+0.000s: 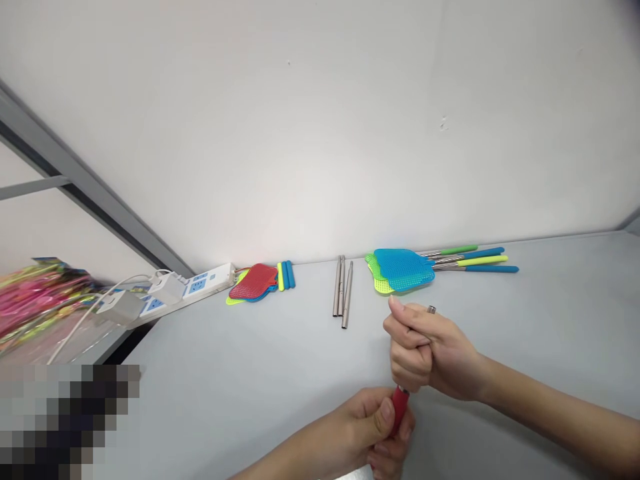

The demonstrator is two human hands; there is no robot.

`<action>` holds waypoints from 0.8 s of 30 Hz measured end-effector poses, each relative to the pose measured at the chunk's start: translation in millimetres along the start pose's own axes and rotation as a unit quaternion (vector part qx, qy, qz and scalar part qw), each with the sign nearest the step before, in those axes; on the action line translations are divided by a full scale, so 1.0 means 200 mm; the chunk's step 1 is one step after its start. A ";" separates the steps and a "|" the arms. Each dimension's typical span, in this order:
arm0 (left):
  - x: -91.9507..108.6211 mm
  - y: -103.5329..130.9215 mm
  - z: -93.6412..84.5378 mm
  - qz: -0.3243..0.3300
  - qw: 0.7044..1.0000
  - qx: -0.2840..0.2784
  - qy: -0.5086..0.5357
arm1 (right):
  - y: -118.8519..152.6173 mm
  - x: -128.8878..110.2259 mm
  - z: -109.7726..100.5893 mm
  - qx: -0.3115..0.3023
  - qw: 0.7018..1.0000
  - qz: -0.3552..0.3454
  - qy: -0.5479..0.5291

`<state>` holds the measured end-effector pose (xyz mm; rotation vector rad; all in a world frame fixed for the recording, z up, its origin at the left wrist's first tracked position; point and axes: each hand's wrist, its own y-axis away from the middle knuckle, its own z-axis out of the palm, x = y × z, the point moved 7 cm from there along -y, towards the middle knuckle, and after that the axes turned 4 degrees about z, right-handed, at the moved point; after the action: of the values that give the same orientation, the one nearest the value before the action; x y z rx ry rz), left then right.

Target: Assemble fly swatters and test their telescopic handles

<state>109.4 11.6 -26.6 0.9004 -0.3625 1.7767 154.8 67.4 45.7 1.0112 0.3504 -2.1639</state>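
My left hand (367, 427) is closed round a red handle grip (399, 408) low in the head view. Just above it, my right hand (417, 343) makes a fist round a metal rod (431, 309), whose tip shows past my fingers. A bit of the rod also shows where it meets the red grip. Beyond my hands lie fly swatters with blue and green mesh heads (405, 269) and coloured handles. Several loose metal rods (341, 287) lie to their left. Farther left are a red fly swatter head (254, 281) on others, and yellow and blue handle grips (287, 275).
A white power strip (215, 279) with plugged-in adapters (167, 288) and cables runs along the left edge of the grey table (240, 373). Colourful packaged items (40, 300) are piled at far left. A white wall (320, 133) stands behind the table.
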 end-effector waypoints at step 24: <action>-0.01 -0.03 -0.01 0.053 0.991 -0.014 -0.122 | 0.02 -0.01 0.05 0.010 0.998 0.021 0.064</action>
<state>113.4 13.6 -30.0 1.0995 -0.6004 1.7567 153.0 59.1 54.0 1.1629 0.3647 -2.0750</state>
